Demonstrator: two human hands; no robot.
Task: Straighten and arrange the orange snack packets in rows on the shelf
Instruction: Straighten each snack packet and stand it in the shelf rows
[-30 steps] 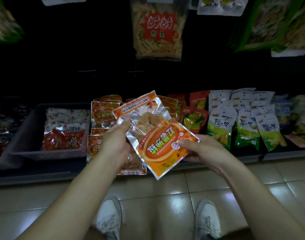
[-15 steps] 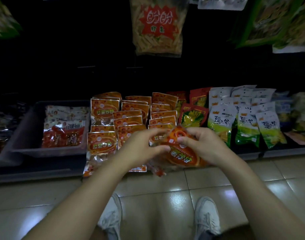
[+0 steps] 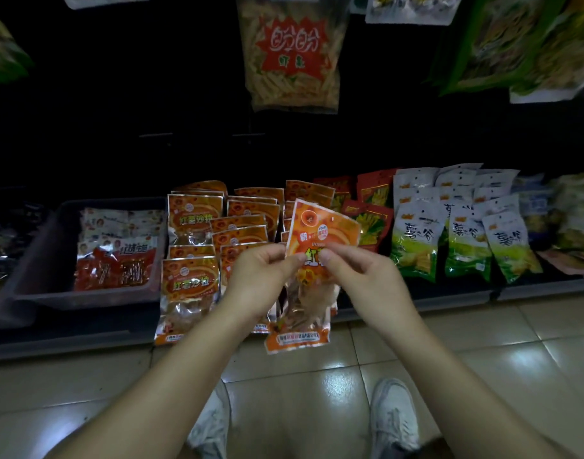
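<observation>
Straightening step: orange packet, upright, was pinched by my left hand and right hand; next, I judged, squaring it into the row at front edge of shelf

Glossy crinkled foil-and-clear plastic orange packet, shiny plastic green bags, matt grey plastic tray, glossy smooth floor tiles, white fabric shoes.

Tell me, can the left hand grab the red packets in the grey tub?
Probably not yet: the left hand is pinching the orange packet with the right hand. Nothing seems to block the way to the red packets in the grey tub once it lets go.
</observation>
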